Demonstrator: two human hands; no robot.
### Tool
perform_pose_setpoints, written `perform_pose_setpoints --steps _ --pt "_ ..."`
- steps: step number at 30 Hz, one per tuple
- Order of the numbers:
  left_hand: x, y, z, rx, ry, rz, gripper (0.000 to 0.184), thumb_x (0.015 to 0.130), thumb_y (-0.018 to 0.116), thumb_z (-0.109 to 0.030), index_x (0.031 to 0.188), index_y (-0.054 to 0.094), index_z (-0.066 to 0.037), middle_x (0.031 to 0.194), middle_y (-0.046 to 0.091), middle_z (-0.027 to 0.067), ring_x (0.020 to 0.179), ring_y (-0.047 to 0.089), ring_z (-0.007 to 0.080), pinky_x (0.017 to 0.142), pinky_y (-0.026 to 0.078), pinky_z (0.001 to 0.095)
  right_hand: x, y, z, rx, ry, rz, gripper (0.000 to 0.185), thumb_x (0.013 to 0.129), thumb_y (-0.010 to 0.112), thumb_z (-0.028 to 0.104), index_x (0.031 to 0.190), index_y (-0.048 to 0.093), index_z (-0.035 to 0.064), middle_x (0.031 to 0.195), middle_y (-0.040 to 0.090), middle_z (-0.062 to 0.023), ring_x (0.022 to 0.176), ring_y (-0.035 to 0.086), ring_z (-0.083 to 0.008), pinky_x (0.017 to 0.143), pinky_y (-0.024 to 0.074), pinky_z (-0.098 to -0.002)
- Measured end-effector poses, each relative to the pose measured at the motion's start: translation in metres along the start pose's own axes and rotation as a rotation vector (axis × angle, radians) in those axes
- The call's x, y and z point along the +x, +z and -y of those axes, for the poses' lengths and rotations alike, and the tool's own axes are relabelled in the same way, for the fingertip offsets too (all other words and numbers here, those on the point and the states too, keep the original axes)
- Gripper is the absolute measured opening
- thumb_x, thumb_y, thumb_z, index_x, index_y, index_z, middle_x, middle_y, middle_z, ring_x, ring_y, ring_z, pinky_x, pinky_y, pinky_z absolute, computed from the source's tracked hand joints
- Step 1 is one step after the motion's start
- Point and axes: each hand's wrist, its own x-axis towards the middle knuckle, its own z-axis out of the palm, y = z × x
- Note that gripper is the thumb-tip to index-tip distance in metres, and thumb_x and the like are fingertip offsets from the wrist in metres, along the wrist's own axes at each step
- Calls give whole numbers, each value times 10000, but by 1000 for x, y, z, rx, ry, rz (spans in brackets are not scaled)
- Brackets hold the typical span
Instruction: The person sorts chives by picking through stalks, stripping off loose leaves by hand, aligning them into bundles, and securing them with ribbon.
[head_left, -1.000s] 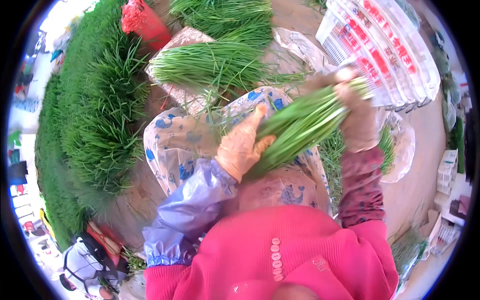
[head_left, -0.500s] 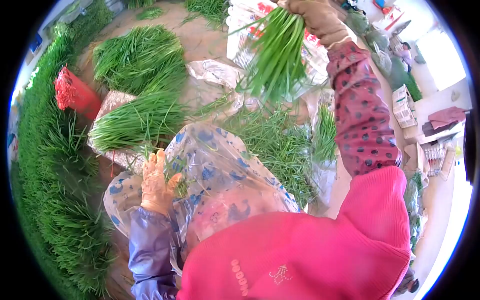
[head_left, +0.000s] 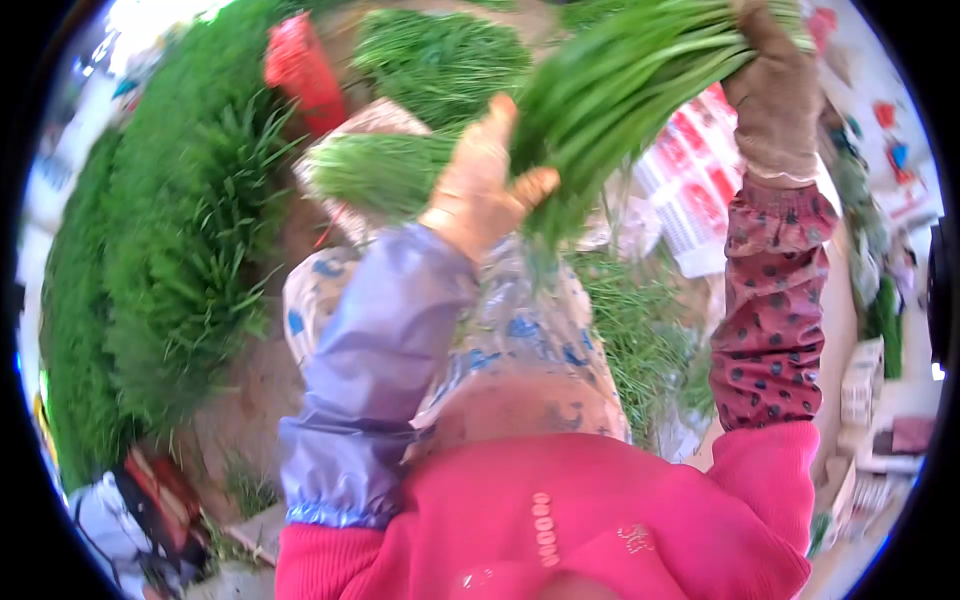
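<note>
My right hand (head_left: pixel 775 95), in a brown glove, is wrapped round the pale stem ends of a bunch of garlic chives (head_left: pixel 620 90). The bunch is held up at the top right, its long green leaves hanging to the left and down. Beside the leaf tips is my left hand (head_left: pixel 480 180), in an orange glove, with fingers stretched and thumb apart. Whether its palm touches the leaves I cannot tell. Beyond the left hand, cut chives (head_left: pixel 380 175) lie on a patterned block (head_left: pixel 385 118).
A larger chive pile (head_left: pixel 445 65) lies behind the block, near a red bundle of ties (head_left: pixel 303 75). Chives stand massed along the left (head_left: pixel 190 220). Loose leaves (head_left: pixel 640 330) litter the floor right of my plastic-covered lap (head_left: pixel 520 330). A white crate with red print (head_left: pixel 690 165) stands at the right.
My left hand has risen from beside my lap to the bunch's leaf tips. The bunch has swung from hanging down to lying more sideways, and the view has turned left.
</note>
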Motion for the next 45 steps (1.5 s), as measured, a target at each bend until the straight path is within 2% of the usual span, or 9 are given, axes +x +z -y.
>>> perform_pose_setpoints --steps 6,8,10,16,22,34,40,44,45 --pt "-91 8 -7 207 -547 334 1021 786 732 -263 1511 34 -89 1523 185 230 1402 193 415 1064 284 590 4 100 -74 101 -285 -88 134 861 649 43 994 646 65 906 643 -7 779 602 -104 696 496 -223" --pt "-106 5 -11 214 -646 281 1010 788 731 -261 1516 45 -118 1533 164 220 1408 174 419 1055 280 610 1 96 -144 -652 -334 -77 256 872 653 92 1127 637 118 1086 603 -37 1054 469 -118 928 362 -267" --pt "-117 -1 -11 310 -580 408 986 745 750 -237 1491 140 -30 1468 265 297 1351 258 471 1112 264 458 -11 106 -184 -93 -146 18 316 896 654 161 1210 622 161 1231 558 -71 1259 347 -135 1089 238 -297" --pt "-130 -17 -3 256 -685 567 896 788 711 -272 1491 191 -79 1494 251 249 1360 263 447 1089 307 469 -72 17 -232 -656 547 235 501 822 686 129 1293 532 50 1038 657 -64 930 609 -152 817 499 -275" --pt "-119 -14 -9 224 -618 628 864 787 713 -302 1469 246 -51 1468 297 258 1346 296 440 1087 313 457 -49 -41 -142 -1227 594 453 406 821 645 -1 1221 589 43 997 655 -26 888 601 -110 772 503 -231" --pt "-24 -52 -2 -141 -67 188 1082 722 784 -455 1445 195 95 1487 276 269 1406 244 326 1144 206 392 -18 -22 -38 -509 475 240 344 779 613 -27 1120 620 15 926 658 -64 849 640 -143 771 532 -277" --pt "47 -20 -36 -28 180 -178 1252 705 726 -581 1472 -54 27 1547 51 243 1409 209 345 1150 214 433 -13 66 -29 -904 444 272 363 784 694 254 1087 647 59 992 663 -100 879 629 -215 820 513 -350" --pt "62 -11 -30 -2027 -466 -191 888 704 827 -373 1383 333 -84 1345 421 217 1248 451 312 971 469 506 -6 109 -49 -945 215 496 639 734 711 383 1247 541 42 1140 618 -169 1037 599 -302 901 472 -351" --pt "57 -11 -18 -1545 -225 -381 791 704 802 -195 1352 365 -72 1284 477 191 1155 520 297 921 505 474 -7 111 -49 -955 153 546 709 722 716 415 1288 514 38 1177 607 -187 1076 591 -323 921 462 -351"
